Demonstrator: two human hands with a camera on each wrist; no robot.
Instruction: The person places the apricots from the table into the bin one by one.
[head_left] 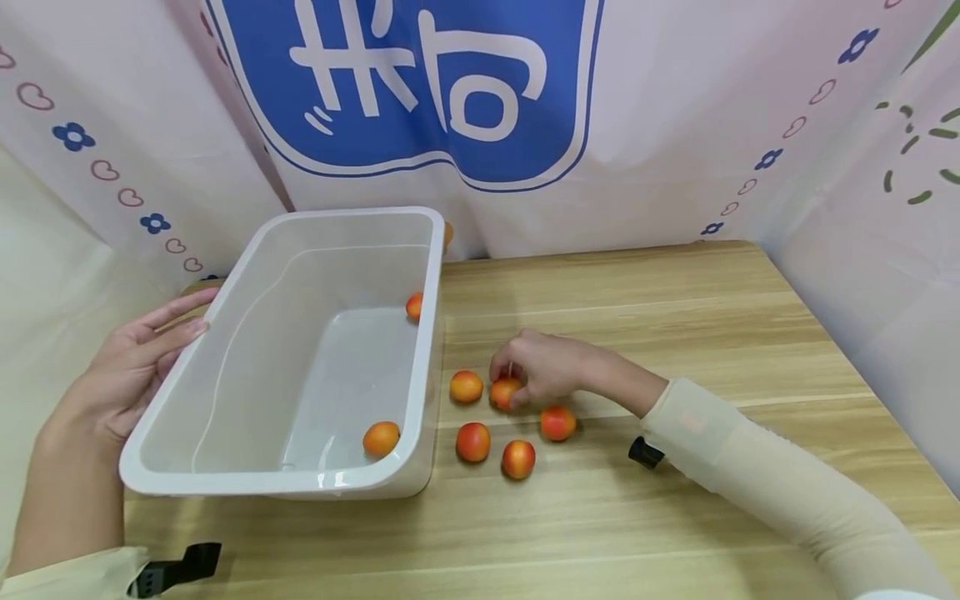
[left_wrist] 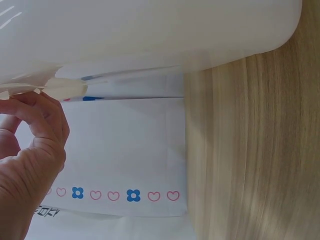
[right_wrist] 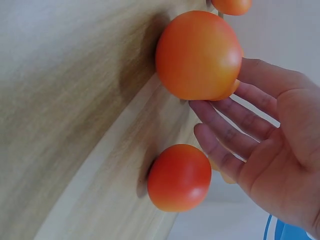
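Observation:
My left hand grips the left rim of a white plastic bin; in the left wrist view, its fingers bend at the rim. Two orange-red round fruits, one nearer and one farther, lie inside the bin along its right wall. To the right of the bin, my right hand pinches an orange fruit on the table. Several similar fruits surround it: a yellow-orange one to its left and red ones nearer me. In the right wrist view, a large fruit partly hides the pinched one.
The wooden table extends to the right of the fruits. Another orange fruit shows partly behind the bin's far right corner. A white printed cloth with a blue sign hangs along the back. Black wrist straps show at both sleeves.

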